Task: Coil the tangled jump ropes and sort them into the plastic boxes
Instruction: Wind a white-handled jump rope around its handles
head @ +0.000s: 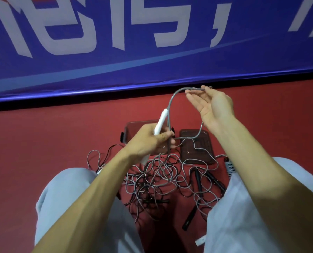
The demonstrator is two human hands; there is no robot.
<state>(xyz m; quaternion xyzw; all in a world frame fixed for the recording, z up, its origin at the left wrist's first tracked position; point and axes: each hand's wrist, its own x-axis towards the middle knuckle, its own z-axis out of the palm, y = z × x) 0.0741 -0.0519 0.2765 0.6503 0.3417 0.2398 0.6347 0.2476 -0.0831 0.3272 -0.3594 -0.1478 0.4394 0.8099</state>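
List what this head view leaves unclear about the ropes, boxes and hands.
Head view:
- Left box: mostly behind the left hand, which grips a white handle.
- Rope tangle: count unclear, strands overlap.
- Right hand: whether it pinches the grey rope is unclear.
- Striped handle: cut off by the right leg.

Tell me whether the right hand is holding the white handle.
No, the left hand grips the handle; the rope only loops over the right hand.
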